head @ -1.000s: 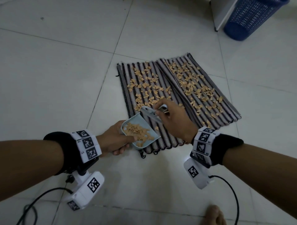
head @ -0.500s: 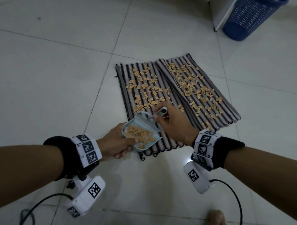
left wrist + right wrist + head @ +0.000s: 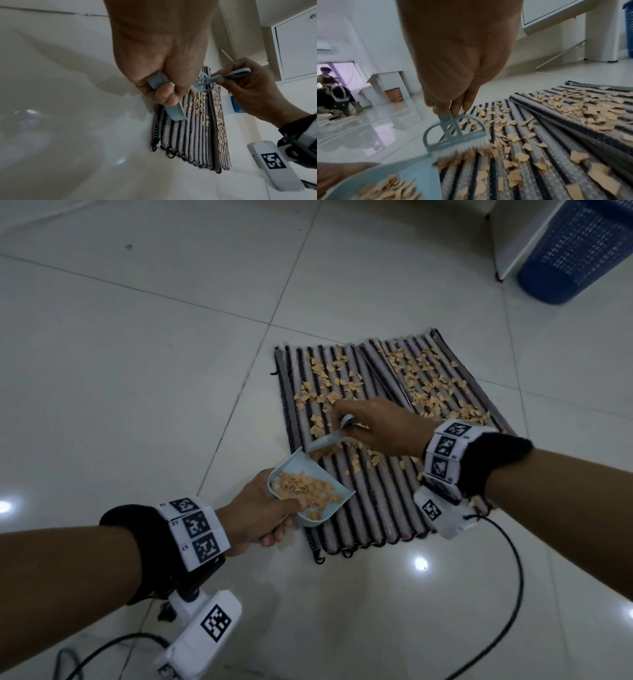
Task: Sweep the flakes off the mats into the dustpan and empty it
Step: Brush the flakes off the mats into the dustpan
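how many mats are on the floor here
2. The left mat lies under the dustpan and brush. The right mat lies beside it, its edge overlapping the left one. None seems hidden.

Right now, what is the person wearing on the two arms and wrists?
Both forearms are bare. Each wrist has a black cuff and a white band of black square-code markers; the right band is alike. Under each wrist hangs a white camera unit with a code marker and a black cable.
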